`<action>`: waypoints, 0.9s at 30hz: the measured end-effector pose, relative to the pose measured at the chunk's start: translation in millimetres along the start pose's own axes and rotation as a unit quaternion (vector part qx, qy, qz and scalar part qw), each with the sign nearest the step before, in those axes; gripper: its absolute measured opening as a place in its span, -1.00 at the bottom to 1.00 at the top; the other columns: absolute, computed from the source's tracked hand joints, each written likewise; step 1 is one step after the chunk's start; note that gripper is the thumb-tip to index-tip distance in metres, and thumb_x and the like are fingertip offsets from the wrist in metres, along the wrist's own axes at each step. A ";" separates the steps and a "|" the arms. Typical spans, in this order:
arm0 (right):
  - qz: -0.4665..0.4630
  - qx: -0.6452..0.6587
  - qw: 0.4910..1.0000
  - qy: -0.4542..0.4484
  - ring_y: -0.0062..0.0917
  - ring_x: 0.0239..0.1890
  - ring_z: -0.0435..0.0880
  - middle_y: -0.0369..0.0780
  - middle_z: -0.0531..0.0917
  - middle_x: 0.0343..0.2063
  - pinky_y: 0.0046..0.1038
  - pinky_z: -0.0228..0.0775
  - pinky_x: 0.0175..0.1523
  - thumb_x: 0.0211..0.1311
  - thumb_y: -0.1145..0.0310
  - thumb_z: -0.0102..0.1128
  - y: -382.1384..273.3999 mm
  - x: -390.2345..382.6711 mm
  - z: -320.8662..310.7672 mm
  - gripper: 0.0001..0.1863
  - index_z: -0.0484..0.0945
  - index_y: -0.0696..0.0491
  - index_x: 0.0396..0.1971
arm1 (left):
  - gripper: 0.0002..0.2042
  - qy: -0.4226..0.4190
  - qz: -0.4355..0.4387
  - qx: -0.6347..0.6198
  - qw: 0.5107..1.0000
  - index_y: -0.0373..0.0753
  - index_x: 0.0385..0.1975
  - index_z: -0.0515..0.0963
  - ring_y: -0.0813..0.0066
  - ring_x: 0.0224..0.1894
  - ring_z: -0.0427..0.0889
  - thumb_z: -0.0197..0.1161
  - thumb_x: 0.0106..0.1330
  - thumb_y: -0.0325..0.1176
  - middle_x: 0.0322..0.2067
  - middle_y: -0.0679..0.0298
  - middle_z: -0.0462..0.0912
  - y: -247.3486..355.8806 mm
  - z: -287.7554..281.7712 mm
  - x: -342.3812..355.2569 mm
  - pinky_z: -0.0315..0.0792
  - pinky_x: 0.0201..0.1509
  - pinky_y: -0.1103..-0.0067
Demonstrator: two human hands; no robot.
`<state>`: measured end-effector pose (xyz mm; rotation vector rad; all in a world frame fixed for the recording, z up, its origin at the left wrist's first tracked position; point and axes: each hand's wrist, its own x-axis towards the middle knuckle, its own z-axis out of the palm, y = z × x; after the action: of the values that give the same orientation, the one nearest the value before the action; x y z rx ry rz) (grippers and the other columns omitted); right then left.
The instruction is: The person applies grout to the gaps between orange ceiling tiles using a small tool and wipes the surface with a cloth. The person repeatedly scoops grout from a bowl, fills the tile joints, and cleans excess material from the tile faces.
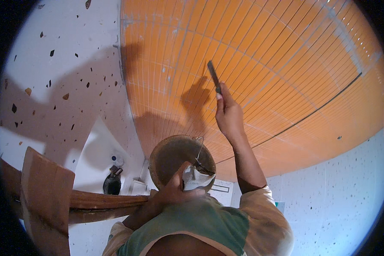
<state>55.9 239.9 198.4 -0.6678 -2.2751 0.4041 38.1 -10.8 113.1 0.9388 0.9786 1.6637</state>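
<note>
My right hand (230, 117) is raised toward the orange tiled wall (260, 47), closed round a narrow dark scraper blade (213, 73). The blade points up and leftward, and its shadow and the hand's fall on the tiles. Whether the tip touches the wall I cannot tell. Close to my chest, my left hand (173, 190) grips a white pouch (196, 179), open at the top, with dark grey stuff at its mouth. Just beyond it is a dull, stained bucket (160, 158) with a thin wire handle, partly covered by the pouch and hand.
Wooden boards (47, 192) stand and run along my left side, reaching close to my left arm. Below them a dark bottle-like object (112, 182) sits on a pale surface. Speckled white walls flank the tiles, the left wall (51, 77) and the right wall (328, 187).
</note>
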 end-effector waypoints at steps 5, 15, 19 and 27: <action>0.027 0.038 0.997 0.063 -0.08 -0.39 0.70 0.11 0.64 -0.43 -0.21 0.49 -0.32 0.45 0.35 -0.03 -10.6 14.2 -9.5 -0.54 0.31 0.17 0.28 | -0.33 0.001 -0.020 -0.036 0.999 -0.26 0.22 0.21 0.45 0.13 0.47 0.43 0.14 -0.41 0.03 0.22 0.51 6.2 3.3 1.9 0.28 0.25 0.47; -0.024 -0.006 0.994 0.108 -0.40 -0.52 0.62 -0.03 0.63 -0.48 -0.37 0.40 -0.40 0.49 0.31 -0.05 -14.9 33.1 -5.9 -0.52 0.30 0.17 0.31 | -0.36 0.002 -0.029 -0.053 0.998 -0.25 0.19 0.21 0.48 0.12 0.46 0.42 0.15 -0.43 0.02 0.22 0.51 6.8 3.6 0.2 0.26 0.26 0.50; -0.023 -0.026 0.993 0.111 -0.27 -0.45 0.65 0.01 0.65 -0.40 -0.29 0.46 -0.33 0.47 0.35 -0.04 -14.6 34.0 -1.1 -0.53 0.29 0.15 0.31 | -0.38 0.001 -0.016 0.002 1.000 -0.25 0.16 0.22 0.48 0.09 0.49 0.43 0.15 -0.42 -0.01 0.22 0.52 1.5 -2.3 0.7 0.30 0.22 0.48; -0.050 0.005 0.989 0.141 -0.05 -0.30 0.68 0.08 0.65 -0.28 -0.17 0.51 -0.25 0.42 0.43 -0.01 -3.1 32.4 6.8 -0.50 0.26 0.10 0.33 | -0.08 -0.057 -0.037 0.038 0.997 -0.33 0.34 -0.02 0.23 0.28 0.33 0.49 0.07 -0.29 0.19 0.03 0.35 -18.4 -14.9 6.8 0.08 0.41 0.30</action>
<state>30.2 255.2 213.1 -0.5642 -2.0265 0.2541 29.2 -2.8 91.6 1.0248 0.9924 1.5044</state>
